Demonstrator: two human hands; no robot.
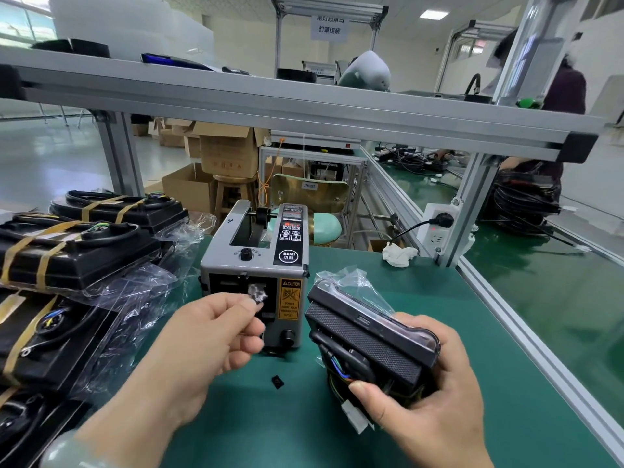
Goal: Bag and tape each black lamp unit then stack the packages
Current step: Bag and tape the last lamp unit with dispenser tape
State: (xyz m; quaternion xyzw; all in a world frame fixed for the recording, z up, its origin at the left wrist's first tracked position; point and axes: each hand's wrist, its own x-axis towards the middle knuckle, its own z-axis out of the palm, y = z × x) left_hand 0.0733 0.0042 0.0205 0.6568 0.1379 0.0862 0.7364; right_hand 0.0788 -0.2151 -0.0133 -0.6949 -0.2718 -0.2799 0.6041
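Tape dispenser mid-tabletop.
Taped packages stacked left; bagged lamp unit right; socket far right.

Bagged black lamp unit tilted above green mat.

Head-worn wide view, facing forward-down, close over bench, edges seemingly warped
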